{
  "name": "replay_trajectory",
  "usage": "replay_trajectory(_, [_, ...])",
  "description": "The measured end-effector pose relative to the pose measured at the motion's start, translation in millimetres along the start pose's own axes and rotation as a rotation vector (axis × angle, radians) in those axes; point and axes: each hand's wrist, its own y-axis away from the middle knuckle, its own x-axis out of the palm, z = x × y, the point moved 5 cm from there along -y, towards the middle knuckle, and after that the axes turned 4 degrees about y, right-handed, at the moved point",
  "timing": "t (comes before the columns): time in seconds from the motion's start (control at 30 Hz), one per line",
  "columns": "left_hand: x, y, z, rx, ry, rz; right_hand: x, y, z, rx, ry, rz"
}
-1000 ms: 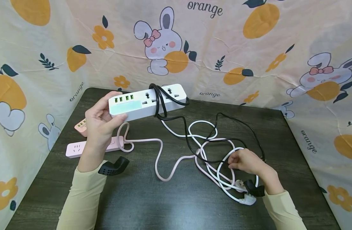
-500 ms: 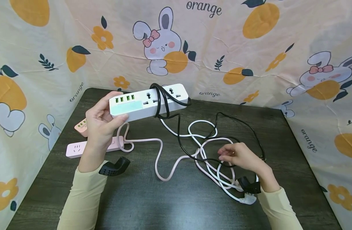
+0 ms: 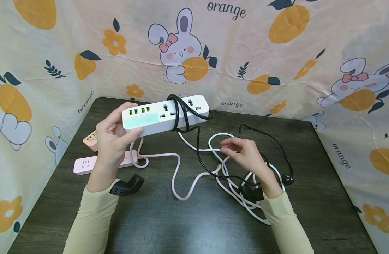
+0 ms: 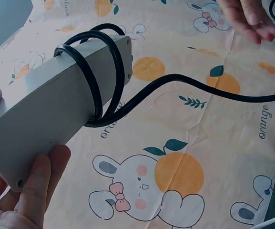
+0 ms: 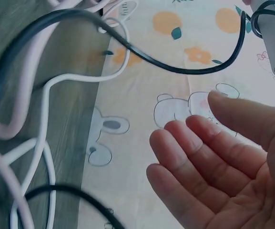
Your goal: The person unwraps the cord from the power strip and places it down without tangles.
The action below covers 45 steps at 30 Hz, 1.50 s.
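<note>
My left hand (image 3: pixel 113 139) grips the left end of a white power strip (image 3: pixel 164 121), thumb along its front edge, and holds it raised over the table. A black cord (image 3: pixel 198 144) is wound round the strip's right half, then drops to the tangle of cords on the table. In the left wrist view the strip's plain underside (image 4: pixel 46 114) faces the camera, with fingers against it. My right hand (image 3: pixel 243 151) hovers right of the strip above the tangled cords, holding nothing. Its fingers look relaxed and slightly bent in the right wrist view, the black cord arching beyond them.
A pink power strip (image 3: pixel 86 165) and a smaller peach one (image 3: pixel 91 141) lie at the left, partly behind my left arm. White cord (image 3: pixel 224 134) and pink cord (image 3: pixel 178 176) tangle centre right. A black plug (image 3: pixel 288 179) lies right of them. A printed cloth (image 3: pixel 226 70) hangs behind.
My right hand has let go of the black cord and moved left and up, away from the cord pile. My left hand and the white power strip have stayed nearly still.
</note>
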Motion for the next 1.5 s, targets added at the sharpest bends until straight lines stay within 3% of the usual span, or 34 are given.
replay_trajectory(0.43, [-1.2, 0.2, 0.9, 0.001, 0.010, -0.008, 10, -23.7, 17, -0.031, -0.062, -0.006])
replay_trajectory(0.67, [-2.4, -1.3, 1.7, -0.012, 0.018, -0.012, 16, -39.9, 31, -0.149, -0.158, -0.074])
replay_trajectory(1.03, [-4.6, -4.8, 2.7, -0.021, -0.002, -0.001, 38, -56.7, 49, -0.345, -0.199, -0.047])
replay_trajectory(1.13, [-5.5, -5.2, 3.1, -0.030, 0.004, 0.001, 39, -57.3, 51, -0.337, -0.244, -0.022])
replay_trajectory(1.3, [-7.5, -5.1, 4.4, -0.057, 0.016, 0.028, 33, -60.8, 51, -0.249, -0.333, 0.048])
replay_trajectory(1.37, [-7.9, -4.9, 4.8, -0.071, 0.032, 0.053, 25, -64.7, 49, -0.234, -0.369, 0.006])
replay_trajectory(1.5, [-6.7, -3.3, 4.7, -0.110, 0.051, 0.122, 0, -70.2, 45, -0.233, -0.482, -0.172])
